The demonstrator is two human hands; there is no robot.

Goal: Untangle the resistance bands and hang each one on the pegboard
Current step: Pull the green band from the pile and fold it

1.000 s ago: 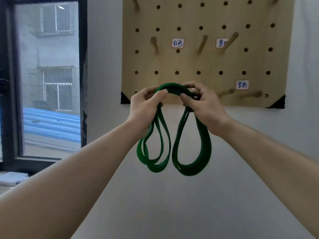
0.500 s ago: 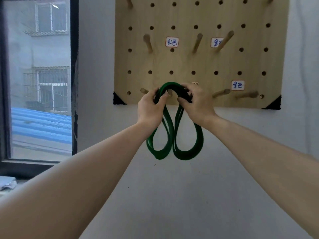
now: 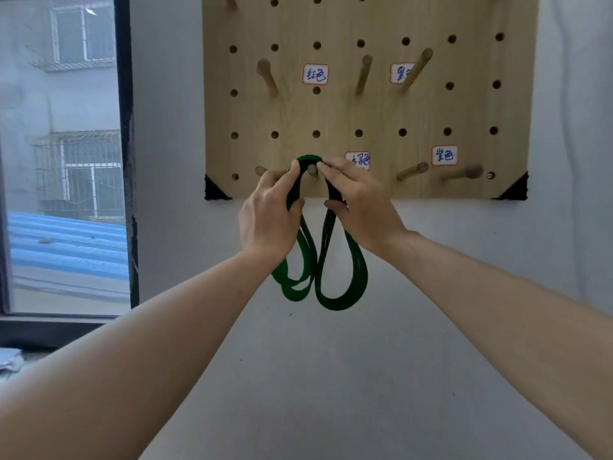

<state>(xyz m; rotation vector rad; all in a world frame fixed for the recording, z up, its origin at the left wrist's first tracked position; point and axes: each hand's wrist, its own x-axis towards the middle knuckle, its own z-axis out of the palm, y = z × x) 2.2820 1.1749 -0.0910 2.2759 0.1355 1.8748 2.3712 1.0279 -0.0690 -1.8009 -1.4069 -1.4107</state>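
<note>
Our left hand [image 3: 268, 224] and right hand [image 3: 361, 210] both hold the green resistance band [image 3: 341, 293] near its top. Each hand pinches one side narrowly, between forefinger and thumb. The left fingertips [image 3: 293, 167] press the left strand and the thumb curls in below them. The right fingertips [image 3: 323, 166] lie on the right side of the arc, the thumb tucked under.

Between the two sets of fingertips the band arches over the end of a wooden peg [image 3: 311, 170] low on the pegboard [image 3: 365, 111]. We cannot tell whether it already rests on that peg. Below our hands the band hangs in doubled loops against the white wall.

We can read four white labels with red borders and blue handwriting. 红色 [image 3: 315, 74] sits above the fingers. Up to the right is a label starting 黑 [image 3: 399, 73], half hidden by a peg. Just beyond the right fingertips, partly covered by them, is one that looks like 绿色 [image 3: 360, 159]. 紫色 [image 3: 444, 155] lies further right.
</note>
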